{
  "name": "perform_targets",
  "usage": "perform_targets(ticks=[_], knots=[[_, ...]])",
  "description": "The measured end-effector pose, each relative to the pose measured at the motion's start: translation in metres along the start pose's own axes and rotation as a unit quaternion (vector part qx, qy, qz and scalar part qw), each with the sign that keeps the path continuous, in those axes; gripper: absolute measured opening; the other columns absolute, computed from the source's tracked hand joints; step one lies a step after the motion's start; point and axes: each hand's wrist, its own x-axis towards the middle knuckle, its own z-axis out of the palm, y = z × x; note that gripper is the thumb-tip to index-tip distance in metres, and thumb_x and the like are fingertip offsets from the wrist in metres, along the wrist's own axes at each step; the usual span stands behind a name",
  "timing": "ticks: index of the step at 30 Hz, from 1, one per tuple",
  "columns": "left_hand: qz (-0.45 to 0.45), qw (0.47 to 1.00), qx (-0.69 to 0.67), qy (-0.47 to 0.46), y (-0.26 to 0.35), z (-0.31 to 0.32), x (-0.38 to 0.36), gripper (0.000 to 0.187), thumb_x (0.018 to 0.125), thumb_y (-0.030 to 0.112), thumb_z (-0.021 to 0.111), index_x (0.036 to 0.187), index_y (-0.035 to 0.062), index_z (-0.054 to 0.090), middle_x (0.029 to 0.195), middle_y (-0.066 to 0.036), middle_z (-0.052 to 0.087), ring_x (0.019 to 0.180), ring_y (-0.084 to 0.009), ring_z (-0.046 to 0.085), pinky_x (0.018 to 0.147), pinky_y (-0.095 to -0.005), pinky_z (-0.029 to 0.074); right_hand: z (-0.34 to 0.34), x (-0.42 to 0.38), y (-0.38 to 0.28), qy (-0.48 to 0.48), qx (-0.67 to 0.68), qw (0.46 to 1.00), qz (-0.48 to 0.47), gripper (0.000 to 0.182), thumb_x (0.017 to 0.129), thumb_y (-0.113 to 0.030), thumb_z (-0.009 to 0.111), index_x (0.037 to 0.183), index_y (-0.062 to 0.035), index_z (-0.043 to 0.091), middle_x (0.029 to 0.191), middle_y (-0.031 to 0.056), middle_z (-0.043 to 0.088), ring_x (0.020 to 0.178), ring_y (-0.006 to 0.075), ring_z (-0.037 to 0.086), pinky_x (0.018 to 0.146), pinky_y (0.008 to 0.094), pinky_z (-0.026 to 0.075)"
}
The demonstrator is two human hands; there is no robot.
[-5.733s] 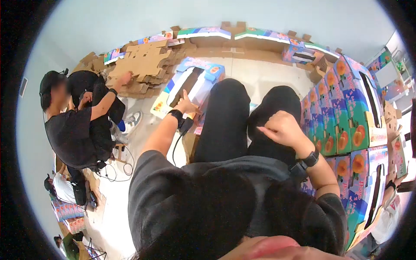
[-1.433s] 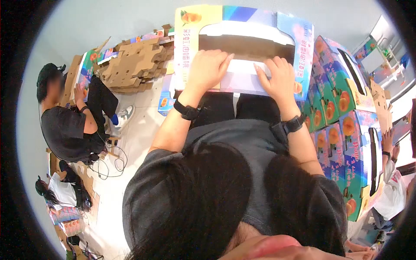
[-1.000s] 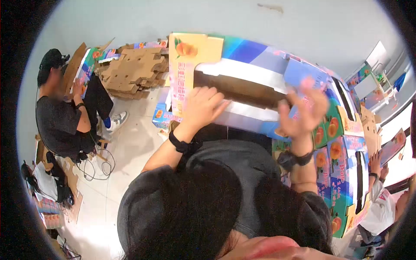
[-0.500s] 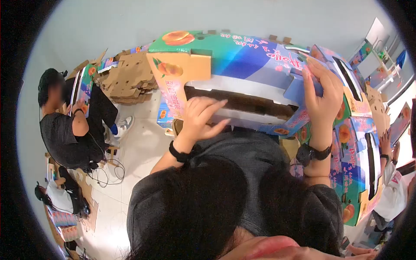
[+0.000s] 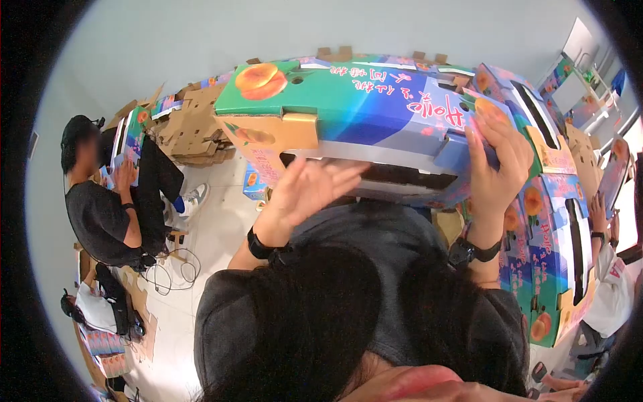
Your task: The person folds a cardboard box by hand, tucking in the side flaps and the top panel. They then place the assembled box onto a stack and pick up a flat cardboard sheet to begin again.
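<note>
A printed cardboard fruit carton (image 5: 375, 107), with peach pictures and pink lettering, lies across my front. A long dark slot runs along its near white side. My left hand (image 5: 311, 191) is open at the left part of this slot, palm turned partly up and fingers stretched to the right along the opening. At the carton's right end, my right hand (image 5: 499, 157) grips the corner, its fingers over the printed face and its thumb by the blue folded flap (image 5: 455, 153). An orange tab (image 5: 300, 130) is folded over the carton's left corner.
More finished cartons (image 5: 546, 248) are stacked close on my right. Flat brown cardboard (image 5: 194, 124) lies piled at the back left. A seated person (image 5: 100, 201) on the left handles another carton (image 5: 127, 144). Cables (image 5: 174, 271) lie on the floor (image 5: 221, 221); another person (image 5: 613, 281) is at right.
The carton has tipped so more of its printed face shows, and its left end has dropped slightly. My left hand has turned palm up with straighter fingers. My right hand keeps its corner.
</note>
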Motion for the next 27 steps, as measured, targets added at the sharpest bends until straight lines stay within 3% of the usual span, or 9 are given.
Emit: perform_targets(ticks=[3,6,9,19,22,27], knots=[[0.058,0.997,-0.057,0.016,-0.005,-0.009,0.007,0.088,0.093,0.061,0.063,0.157,0.0086,0.031,0.16,-0.013,0.037,0.147,-0.034,0.034,0.124,-0.0518,0.023,-0.001,-0.001,-0.002,0.001,-0.002,1.0,0.008,0.022,0.076,-0.018,0.086,0.093,-0.0077,0.077,0.1,0.0046,0.077,0.097,0.0213,0.07,0.09,0.0344,0.043],[0.095,0.986,-0.034,0.129,-0.01,-0.003,0.016,0.098,0.083,0.069,0.069,0.156,0.0144,0.033,0.16,-0.009,0.038,0.147,-0.0342,0.035,0.123,-0.0558,0.023,-0.006,-0.006,-0.007,-0.004,-0.011,1.0,0.016,0.022,0.076,-0.019,0.086,0.093,-0.008,0.077,0.1,0.0043,0.077,0.097,0.0208,0.069,0.091,0.0344,0.042],[0.194,0.967,0.037,0.16,-0.016,-0.017,0.021,0.097,0.081,0.068,0.072,0.155,0.0169,0.035,0.157,-0.008,0.041,0.145,-0.0313,0.037,0.122,-0.0551,0.025,-0.012,-0.008,-0.008,-0.011,-0.013,1.0,0.019,0.023,0.076,-0.019,0.086,0.095,-0.0085,0.077,0.102,0.0043,0.076,0.098,0.0206,0.068,0.093,0.0348,0.041],[0.184,0.972,0.025,0.142,-0.011,-0.022,0.012,0.098,0.077,0.064,0.079,0.154,0.0192,0.039,0.155,-0.005,0.043,0.144,-0.0302,0.038,0.12,-0.0547,0.027,-0.019,-0.017,-0.014,-0.018,-0.015,0.999,0.025,0.023,0.078,-0.02,0.084,0.098,-0.0095,0.077,0.105,0.0045,0.074,0.098,0.0221,0.066,0.093,0.0346,0.038],[0.217,0.972,-0.058,0.075,-0.014,-0.027,0.01,0.085,0.085,0.05,0.079,0.152,0.016,0.04,0.151,-0.005,0.048,0.141,-0.0295,0.043,0.118,-0.0537,0.032,-0.02,-0.018,-0.015,-0.018,-0.015,1.0,0.02,0.023,0.079,-0.021,0.083,0.099,-0.0098,0.077,0.106,0.0042,0.075,0.097,0.0216,0.066,0.093,0.0341,0.038],[0.212,0.975,-0.012,0.07,-0.012,-0.02,0.016,0.087,0.085,0.056,0.077,0.152,0.0164,0.04,0.151,-0.005,0.047,0.141,-0.0288,0.042,0.118,-0.0529,0.032,-0.022,-0.018,-0.013,-0.027,-0.019,0.999,0.03,0.022,0.081,-0.021,0.082,0.099,-0.0099,0.077,0.106,0.0044,0.075,0.097,0.0206,0.065,0.092,0.0338,0.037]])
